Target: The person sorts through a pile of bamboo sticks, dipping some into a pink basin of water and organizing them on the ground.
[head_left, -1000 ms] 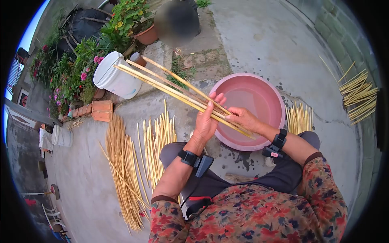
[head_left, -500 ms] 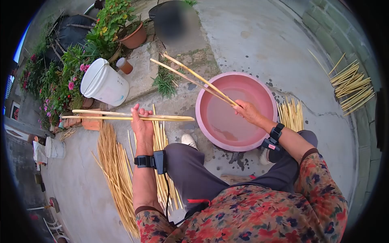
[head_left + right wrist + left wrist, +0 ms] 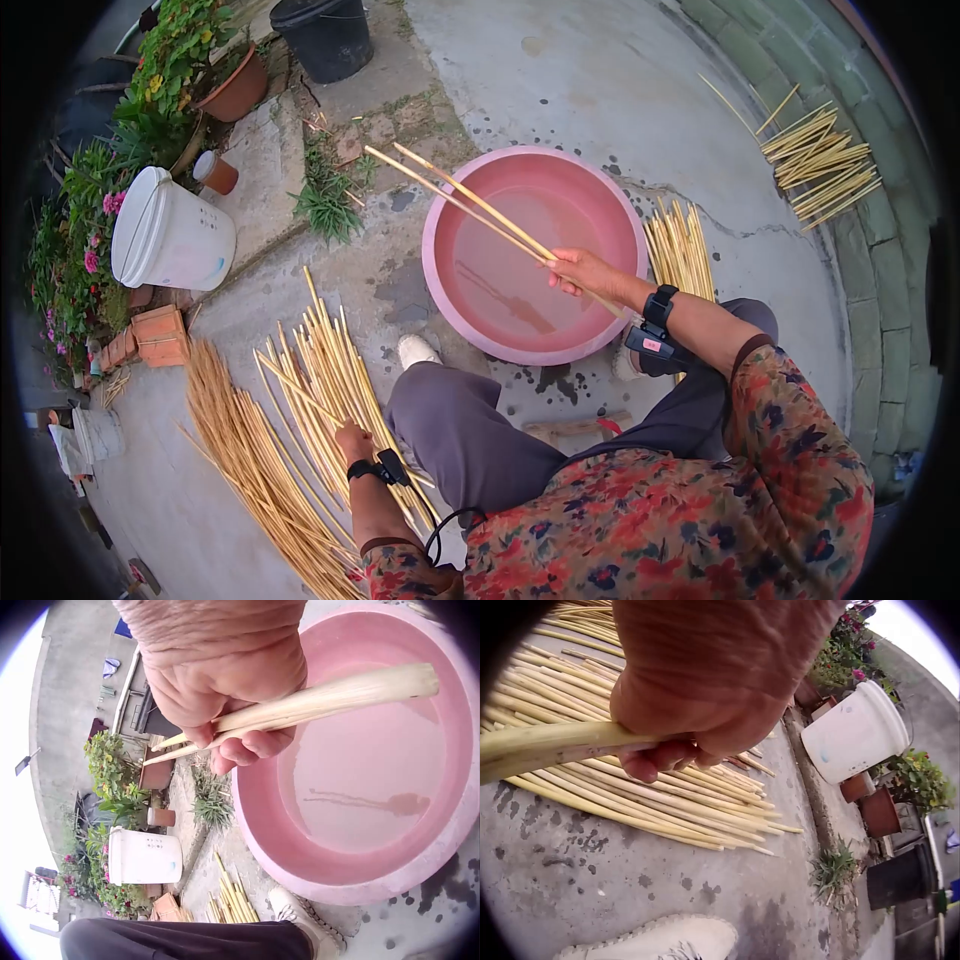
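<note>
My right hand grips two pale yellow plant stalks above the pink basin, their thin ends pointing up and left. In the right wrist view, their thick ends stick out past the palm. My left hand is low over a pile of peeled stalks on the ground. Its fingers curl round a stalk in the left wrist view, while the back of the hand hides part of the hold. Shallow water lies in the basin and shows a reflection of the right hand.
Beside the pile lies a bundle of browner stalks with feathery tops. Another bunch stands right of the basin, and more stalks lie by the block wall. A white bucket, flowerpots and a black bucket stand at the left and back.
Both hands first held several stalks together, then parted. The left hand has gone left and down to the pile with its share; the right keeps two stalks over the basin.
</note>
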{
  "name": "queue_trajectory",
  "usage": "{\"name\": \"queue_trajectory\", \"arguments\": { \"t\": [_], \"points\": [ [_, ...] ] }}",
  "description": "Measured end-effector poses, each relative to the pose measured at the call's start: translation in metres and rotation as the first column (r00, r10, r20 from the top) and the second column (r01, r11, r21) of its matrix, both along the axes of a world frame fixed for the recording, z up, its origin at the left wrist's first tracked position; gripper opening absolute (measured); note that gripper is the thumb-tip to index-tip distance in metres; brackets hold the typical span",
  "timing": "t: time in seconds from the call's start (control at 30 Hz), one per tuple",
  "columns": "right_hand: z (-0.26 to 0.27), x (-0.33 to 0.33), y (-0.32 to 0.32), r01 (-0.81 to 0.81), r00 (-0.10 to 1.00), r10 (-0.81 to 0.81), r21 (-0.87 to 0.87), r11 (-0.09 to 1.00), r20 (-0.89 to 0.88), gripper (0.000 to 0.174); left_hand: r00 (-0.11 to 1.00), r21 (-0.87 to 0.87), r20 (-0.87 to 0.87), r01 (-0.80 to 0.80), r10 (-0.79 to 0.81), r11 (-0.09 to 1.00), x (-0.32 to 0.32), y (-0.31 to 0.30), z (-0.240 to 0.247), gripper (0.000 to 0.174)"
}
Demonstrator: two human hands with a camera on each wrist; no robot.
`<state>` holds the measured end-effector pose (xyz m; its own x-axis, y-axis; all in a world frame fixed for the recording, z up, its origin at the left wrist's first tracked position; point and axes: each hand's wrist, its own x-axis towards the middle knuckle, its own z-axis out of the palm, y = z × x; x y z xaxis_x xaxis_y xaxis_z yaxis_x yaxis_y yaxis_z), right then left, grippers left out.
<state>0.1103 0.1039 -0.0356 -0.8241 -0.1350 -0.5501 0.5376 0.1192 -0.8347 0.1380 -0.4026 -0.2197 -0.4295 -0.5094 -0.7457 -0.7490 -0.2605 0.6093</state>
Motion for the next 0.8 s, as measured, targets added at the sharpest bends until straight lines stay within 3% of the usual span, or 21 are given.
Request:
{"name": "queue_trajectory", "arguments": {
  "t": [0.07,0.13,0.2,0.27,0.33,0.4,0.43,0.47,0.53,0.57,0.6,0.67,0.73,0.8],
  "points": [
    [-0.004,-0.001,-0.002,-0.003,1.000,0.003,0.026,1.000,0.020,0.028,0.986,0.008,0.121,0.112,-0.112,0.994,0.018,0.000,-0.050,0.015],
    [-0.007,-0.004,-0.002,-0.011,0.999,0.009,0.057,0.998,0.031,0.028,0.991,-0.028,0.068,0.115,-0.113,0.993,0.029,0.009,-0.054,0.018],
    [-0.011,-0.005,-0.001,0.024,1.000,-0.026,0.110,0.994,0.013,0.025,0.898,-0.166,0.185,0.428,-0.398,0.888,0.039,0.011,-0.053,0.018],
    [-0.016,-0.008,0.003,0.055,0.998,-0.058,0.122,0.991,0.026,0.024,0.868,-0.148,0.322,0.440,-0.378,0.886,0.048,-0.005,-0.072,0.019],
    [-0.023,-0.011,0.002,0.068,0.997,-0.072,0.110,0.992,0.038,0.023,0.648,-0.249,0.452,0.751,-0.613,0.611,0.060,-0.018,-0.069,0.022],
    [-0.025,-0.010,0.003,0.132,0.991,-0.135,0.140,0.981,0.013,0.022,0.644,-0.299,0.433,0.762,-0.630,0.574,0.070,-0.029,-0.073,0.028],
    [-0.028,-0.008,0.003,0.121,0.992,-0.124,0.123,0.985,0.016,0.022,0.705,-0.215,0.370,0.699,-0.606,0.682,0.060,-0.016,-0.034,0.038],
    [-0.030,-0.007,0.003,0.092,0.996,-0.093,0.149,0.985,0.001,0.021,0.607,-0.263,0.440,0.792,-0.661,0.552,0.051,-0.022,-0.034,0.042],
    [-0.029,-0.007,-0.003,0.057,0.998,-0.054,0.160,0.985,-0.023,0.020,0.690,-0.487,0.276,0.700,-0.669,0.522,0.032,-0.040,-0.054,0.037],
    [-0.025,-0.006,-0.007,0.077,0.997,-0.074,0.172,0.982,-0.025,0.018,0.637,-0.422,0.227,0.746,-0.736,0.515,0.005,-0.051,-0.048,0.031],
    [-0.021,-0.005,-0.007,0.104,0.995,-0.100,0.191,0.976,-0.029,0.017,0.834,-0.289,0.016,0.532,-0.552,0.796,-0.020,-0.006,0.037,0.028],
    [-0.014,-0.008,-0.010,0.068,0.995,-0.052,0.200,0.977,-0.085,0.017,0.827,-0.155,-0.345,0.417,-0.444,0.896,-0.069,0.029,0.116,0.026],
    [-0.006,-0.014,-0.012,0.060,0.989,-0.029,0.211,0.976,-0.143,0.017,0.721,0.038,-0.596,0.465,-0.353,0.885,-0.106,0.075,0.199,0.027],
    [0.001,-0.022,-0.015,-0.043,0.950,0.104,0.203,0.978,-0.296,0.022,0.640,0.174,-0.679,0.616,-0.359,0.769,-0.123,0.126,0.265,0.033]
  ]
}}
